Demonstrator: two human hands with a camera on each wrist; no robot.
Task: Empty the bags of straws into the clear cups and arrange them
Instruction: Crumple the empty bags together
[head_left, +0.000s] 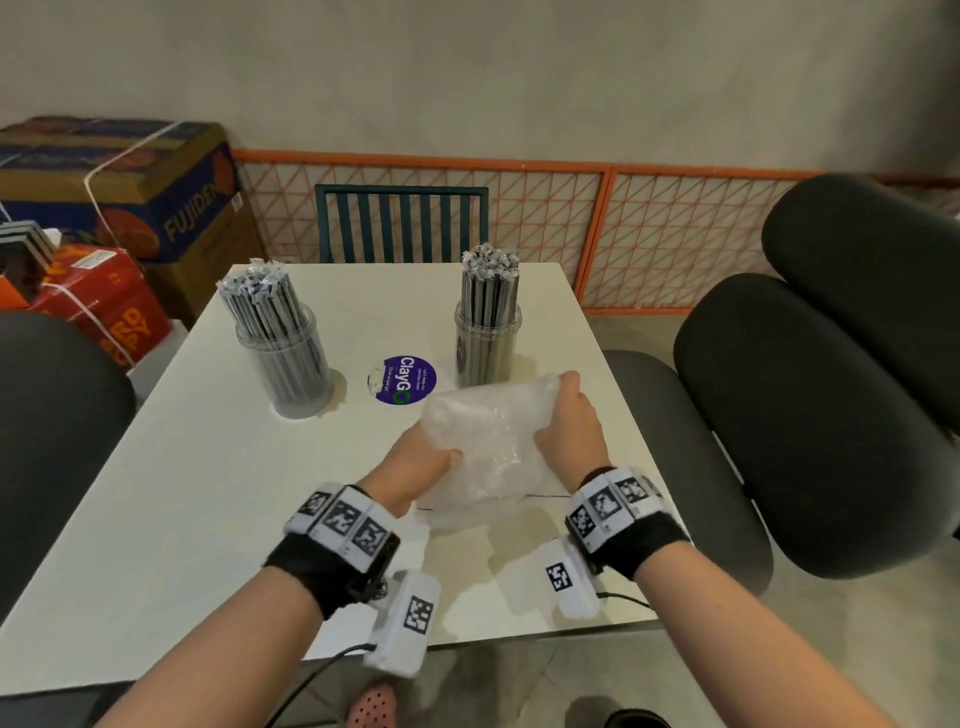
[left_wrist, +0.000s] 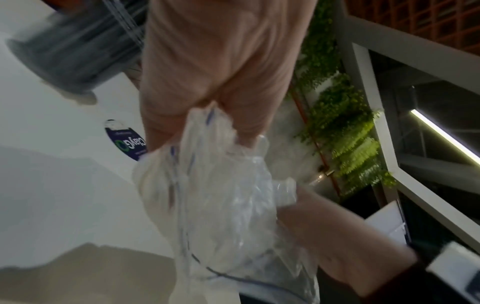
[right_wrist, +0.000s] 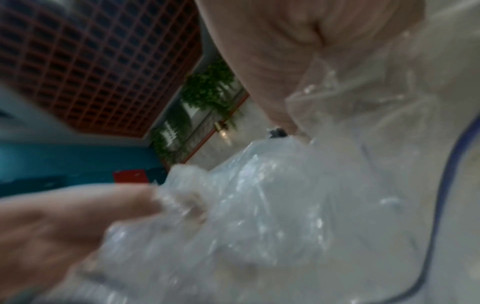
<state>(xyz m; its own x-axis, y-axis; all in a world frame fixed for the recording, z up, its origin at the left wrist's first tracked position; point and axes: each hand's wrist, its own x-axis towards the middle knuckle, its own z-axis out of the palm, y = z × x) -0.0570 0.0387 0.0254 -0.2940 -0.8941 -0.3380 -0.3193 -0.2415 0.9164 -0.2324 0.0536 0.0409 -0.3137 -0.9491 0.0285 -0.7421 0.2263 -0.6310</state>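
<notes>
Two clear cups stand on the white table (head_left: 171, 499), each packed with upright dark wrapped straws: the left cup (head_left: 284, 358) and the right cup (head_left: 487, 338). In front of the right cup a crumpled clear plastic bag (head_left: 488, 447) is held just above the table by both hands. My left hand (head_left: 421, 462) grips its near left side, and my right hand (head_left: 569, 421) grips its right side with fingers curled over the top. The wrist views show the same bag (left_wrist: 221, 205) (right_wrist: 272, 205) bunched between the fingers; no straws show inside it.
A round purple sticker (head_left: 405, 379) lies between the cups. A dark slatted chair (head_left: 400, 223) stands behind the table, padded dark seats (head_left: 810, 415) to the right, cardboard boxes (head_left: 119, 187) at back left. An orange mesh fence (head_left: 597, 234) runs along the wall.
</notes>
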